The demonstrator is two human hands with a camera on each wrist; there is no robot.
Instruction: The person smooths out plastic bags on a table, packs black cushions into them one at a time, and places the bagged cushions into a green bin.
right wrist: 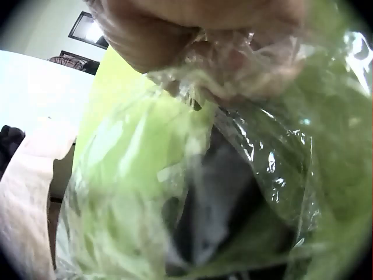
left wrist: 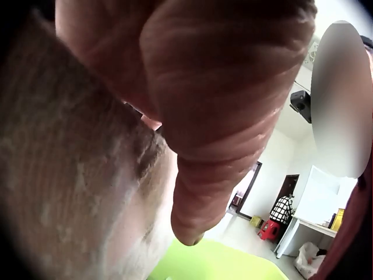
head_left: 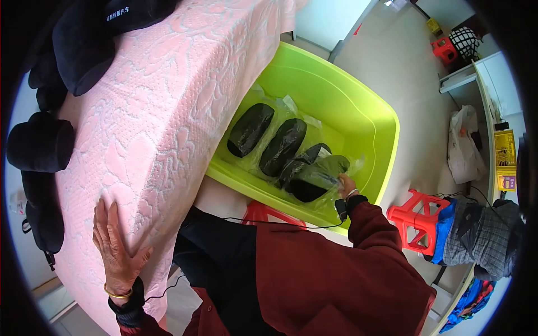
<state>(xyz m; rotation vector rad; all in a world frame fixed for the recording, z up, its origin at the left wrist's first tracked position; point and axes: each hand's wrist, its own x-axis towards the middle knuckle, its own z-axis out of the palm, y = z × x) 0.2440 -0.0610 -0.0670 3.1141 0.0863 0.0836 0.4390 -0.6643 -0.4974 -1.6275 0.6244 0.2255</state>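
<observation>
My right hand (head_left: 347, 183) reaches into a green plastic tub (head_left: 358, 92) and grips the gathered end of a clear plastic bag (right wrist: 125, 163). Inside that bag lies a black cushion (head_left: 309, 190), also showing dark through the film in the right wrist view. Several more bagged black cushions lie beside it in the tub, among them one cushion (head_left: 250, 130) at the left end. My left hand (head_left: 116, 252) rests with straight fingers on a table covered by a pink patterned cloth (head_left: 174, 106). In the left wrist view its thumb (left wrist: 198, 192) hides much of the scene.
Unbagged black cushions (head_left: 40, 143) line the far side of the pink-covered table. A red stool (head_left: 414, 221) stands right of the tub, with clothing (head_left: 482, 229) beyond it. Part of another red stool (head_left: 269, 215) shows under the tub's near edge. A thin cable (head_left: 280, 223) runs to my right wrist.
</observation>
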